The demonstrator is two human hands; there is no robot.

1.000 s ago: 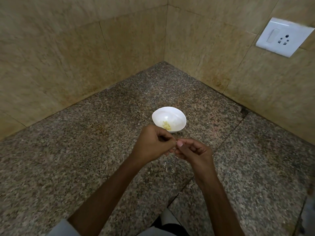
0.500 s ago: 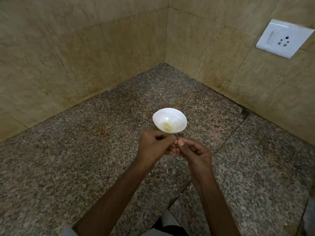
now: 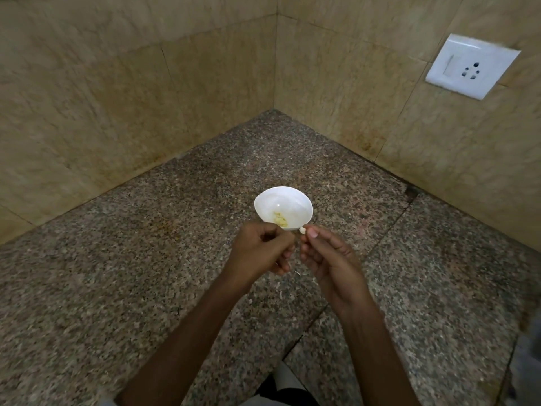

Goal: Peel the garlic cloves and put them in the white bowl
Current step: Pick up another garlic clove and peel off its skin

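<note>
The white bowl (image 3: pixel 295 197) is gleaming smooth and glossy. The speckled granite counter (image 3: pixel 117 273) is looking polished yet grainy, the beige wall tiles (image 3: pixel 117 98) faintly satin, the switch-socket plate (image 3: pixel 450 74) shining plastic.

speckled counter (image 3: pixel 123 288) is meeting beige wall tiles (image 3: pixel 117 92) in a corner; white socket (image 3: pixel 471 65) is sitting on right wall.

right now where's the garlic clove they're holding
Head view, near centre: the garlic clove is pinched at the tips of the right hand, just in front of the white bowl at its near rim, with the left hand close on its left.
</note>
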